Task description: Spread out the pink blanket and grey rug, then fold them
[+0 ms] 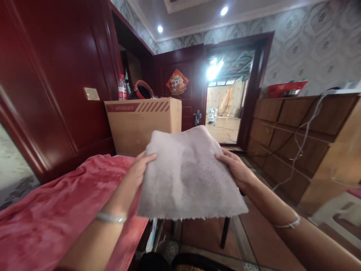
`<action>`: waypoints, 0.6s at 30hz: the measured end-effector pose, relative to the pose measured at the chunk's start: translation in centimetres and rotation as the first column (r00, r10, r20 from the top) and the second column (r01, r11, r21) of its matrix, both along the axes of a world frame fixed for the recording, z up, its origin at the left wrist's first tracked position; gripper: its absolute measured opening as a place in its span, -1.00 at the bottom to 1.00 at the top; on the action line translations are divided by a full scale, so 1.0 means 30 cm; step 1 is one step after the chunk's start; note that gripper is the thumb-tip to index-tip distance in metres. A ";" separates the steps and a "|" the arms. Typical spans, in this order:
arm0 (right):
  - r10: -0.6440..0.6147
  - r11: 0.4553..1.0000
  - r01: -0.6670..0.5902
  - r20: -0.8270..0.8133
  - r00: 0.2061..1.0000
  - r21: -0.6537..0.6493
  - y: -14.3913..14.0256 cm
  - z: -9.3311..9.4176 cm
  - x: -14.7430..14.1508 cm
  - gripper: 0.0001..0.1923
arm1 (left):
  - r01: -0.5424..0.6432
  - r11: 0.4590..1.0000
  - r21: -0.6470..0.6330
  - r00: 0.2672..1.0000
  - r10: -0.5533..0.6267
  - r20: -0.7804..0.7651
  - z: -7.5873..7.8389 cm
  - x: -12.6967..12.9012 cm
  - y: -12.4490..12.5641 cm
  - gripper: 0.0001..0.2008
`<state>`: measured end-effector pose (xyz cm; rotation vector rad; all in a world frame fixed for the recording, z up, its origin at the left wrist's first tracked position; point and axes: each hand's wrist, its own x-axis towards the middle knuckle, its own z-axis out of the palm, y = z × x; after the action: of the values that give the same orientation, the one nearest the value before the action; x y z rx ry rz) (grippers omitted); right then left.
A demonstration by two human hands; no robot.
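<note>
A light grey, fuzzy, roughly square cloth (194, 177) is held up in front of me, spread between both hands. My left hand (142, 163) grips its left edge, thumb on the near face and the other fingers hidden behind. On the opposite edge my right hand (232, 165) pinches the cloth in the same way, thumb in front. The cloth sags a little along its top edge, and its lower edge looks frayed. It hides part of what stands behind it.
Pink blanket (84, 188) covers a surface at left. Beyond it stands a cardboard box (138, 120) with a bottle (122, 88) on top. Wooden drawers (293, 139) with loose cables (299, 150) line the right, near a white plastic stool (344, 214). An open doorway (225, 113) lies ahead.
</note>
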<state>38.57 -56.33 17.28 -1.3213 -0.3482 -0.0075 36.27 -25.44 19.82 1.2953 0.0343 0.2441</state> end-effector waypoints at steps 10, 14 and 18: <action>-0.454 0.888 0.441 -0.103 0.885 -0.128 -0.251 -0.095 0.191 -0.35 | 0.147 0.985 0.089 0.988 -0.142 -0.066 -0.101 0.441 -0.294 -0.78; -0.485 0.869 0.471 -0.072 0.872 -0.156 -0.272 -0.163 0.228 -0.37 | 0.170 0.978 0.122 0.985 -0.165 -0.056 -0.114 0.450 -0.298 -0.83; -0.503 0.832 0.513 0.100 0.858 -0.211 -0.302 -0.184 0.264 -0.31 | 0.187 0.965 0.187 0.982 -0.184 -0.029 -0.082 0.439 -0.294 -0.86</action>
<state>46.48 -65.38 11.75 -1.6165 -0.0181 -0.4579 49.44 -34.26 17.35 1.4791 -0.1024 0.0800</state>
